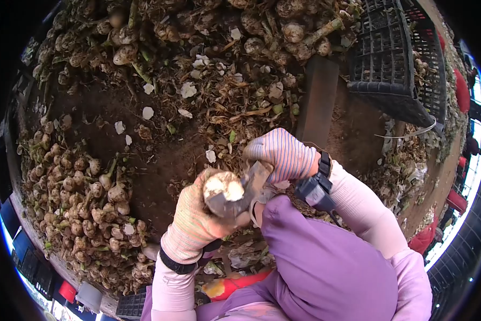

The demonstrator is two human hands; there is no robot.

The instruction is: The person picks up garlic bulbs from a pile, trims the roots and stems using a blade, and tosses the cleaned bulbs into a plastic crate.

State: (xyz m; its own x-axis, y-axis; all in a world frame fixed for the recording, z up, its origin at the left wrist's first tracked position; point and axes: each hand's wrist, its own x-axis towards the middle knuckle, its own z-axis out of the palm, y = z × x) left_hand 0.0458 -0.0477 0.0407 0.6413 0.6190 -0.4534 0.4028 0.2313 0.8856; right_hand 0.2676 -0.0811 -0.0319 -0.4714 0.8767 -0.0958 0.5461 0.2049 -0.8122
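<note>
My left hand (193, 216), in a striped knit glove, is closed around a garlic bulb (232, 188) whose pale, bare face points up. My right hand (283, 156), gloved too, is wrapped round a worn metal cutting tool (257, 179). The tool's dark curved blade lies against the lower side of the bulb. Its exact kind is partly hidden by the fingers. Both hands are close together above my purple-covered knee (331, 251). Under them, papery skins and dry scraps (235, 120) litter the soil.
A heap of garlic bulbs (85, 198) lies at the left, and untrimmed garlic with stalks (283, 32) is piled at the back. A dark plank (319, 99) lies beyond my right hand. At the far right stands a black plastic crate (382, 53).
</note>
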